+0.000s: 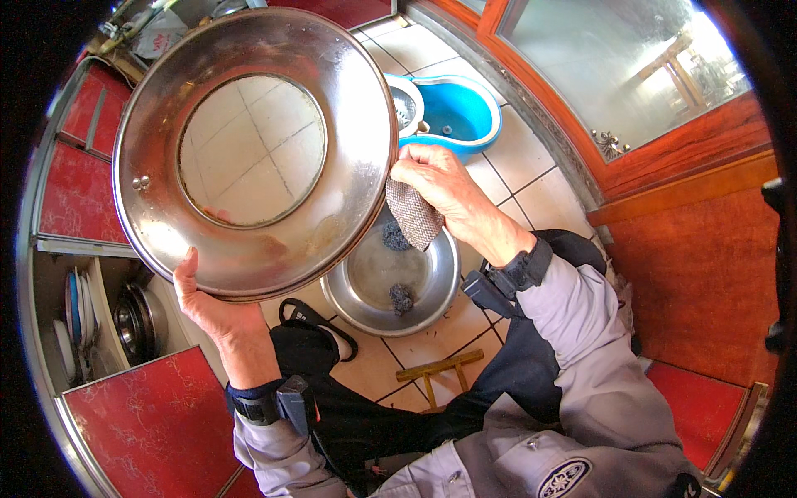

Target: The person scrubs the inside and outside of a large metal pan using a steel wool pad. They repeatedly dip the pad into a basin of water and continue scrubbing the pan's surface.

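Observation:
A large round stainless steel pot lid [348,155] with a glass window [252,149] is raised in front of me, tilted. Brownish stains mark its metal and the rim of the glass. My left hand [215,317] grips the lid's lower left edge, thumb on the near face. At the right edge, my right hand [445,196] pinches a grey-brown woven scouring cloth [416,215] against or close to the rim. Below, partly hidden by the lid, a steel basin [389,324] on the floor holds some water and two dark steel-wool balls [401,299].
A blue mop bucket [457,118] stands on the floor tiles beyond my right hand. Left is an opened red cabinet [143,423] with plates [81,305] and metal bowls [134,324]. A wooden stool [439,366] is between my legs; a wood-framed glass door [598,81] borders the right.

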Action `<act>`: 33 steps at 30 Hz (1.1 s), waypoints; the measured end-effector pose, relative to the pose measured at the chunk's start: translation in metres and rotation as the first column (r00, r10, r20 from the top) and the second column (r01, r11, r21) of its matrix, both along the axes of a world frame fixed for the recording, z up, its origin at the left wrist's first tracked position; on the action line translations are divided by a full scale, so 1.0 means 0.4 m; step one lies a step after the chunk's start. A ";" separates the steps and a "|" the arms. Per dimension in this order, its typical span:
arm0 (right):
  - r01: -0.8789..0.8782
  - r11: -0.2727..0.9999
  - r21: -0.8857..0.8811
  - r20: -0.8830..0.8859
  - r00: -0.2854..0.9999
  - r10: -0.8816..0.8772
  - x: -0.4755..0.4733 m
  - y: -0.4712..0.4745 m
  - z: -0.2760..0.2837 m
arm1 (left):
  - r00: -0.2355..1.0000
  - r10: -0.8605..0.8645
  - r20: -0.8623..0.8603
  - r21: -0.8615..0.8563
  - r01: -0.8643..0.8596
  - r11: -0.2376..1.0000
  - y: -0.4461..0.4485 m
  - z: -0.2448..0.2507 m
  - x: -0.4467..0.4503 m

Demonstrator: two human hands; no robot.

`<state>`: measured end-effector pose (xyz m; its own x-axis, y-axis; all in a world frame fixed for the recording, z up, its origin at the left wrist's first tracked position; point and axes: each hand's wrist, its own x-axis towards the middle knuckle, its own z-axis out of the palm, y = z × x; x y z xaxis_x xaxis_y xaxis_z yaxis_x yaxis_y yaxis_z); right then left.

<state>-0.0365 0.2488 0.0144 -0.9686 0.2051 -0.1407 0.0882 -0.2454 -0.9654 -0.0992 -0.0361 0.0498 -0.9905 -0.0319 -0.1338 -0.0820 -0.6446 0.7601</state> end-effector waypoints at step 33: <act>0.027 0.989 -0.147 -0.032 0.999 -0.032 -0.016 -0.037 -0.012 | 0.998 0.062 0.023 -0.058 -0.061 0.996 0.023 0.018 0.009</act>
<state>-0.0427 0.2339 0.0096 -0.9672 0.2132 -0.1384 0.0466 -0.3866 -0.9211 -0.0954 -0.0269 0.0569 -0.9829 -0.1010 -0.1542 -0.0624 -0.6047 0.7940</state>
